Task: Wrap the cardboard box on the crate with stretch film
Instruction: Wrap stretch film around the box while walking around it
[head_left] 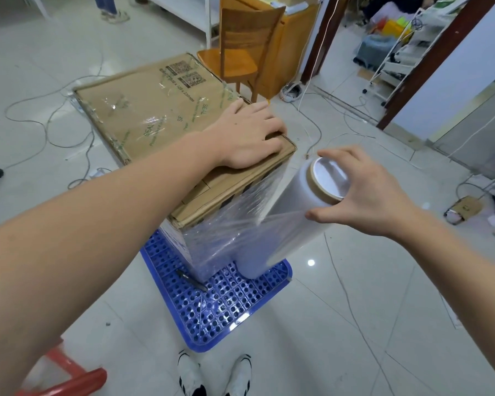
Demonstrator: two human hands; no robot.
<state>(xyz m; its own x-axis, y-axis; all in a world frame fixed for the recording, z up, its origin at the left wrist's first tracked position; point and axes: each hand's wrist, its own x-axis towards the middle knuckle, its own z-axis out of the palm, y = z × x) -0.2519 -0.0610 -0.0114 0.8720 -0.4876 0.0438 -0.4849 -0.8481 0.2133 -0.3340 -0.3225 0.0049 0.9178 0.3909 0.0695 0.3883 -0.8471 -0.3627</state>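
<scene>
Right hand (363, 192) grip on film roll (292, 212), roll's lower end blurred

A single wide-angle camera worn on the person's head looks forward and steeply down, close over the cardboard box (166, 115) on the blue crate (220, 304). Both forearms reach in from the lower corners, the wearer's shoes (215, 375) sit at the bottom edge, and a wooden chair (240, 50) stands beyond.
</scene>
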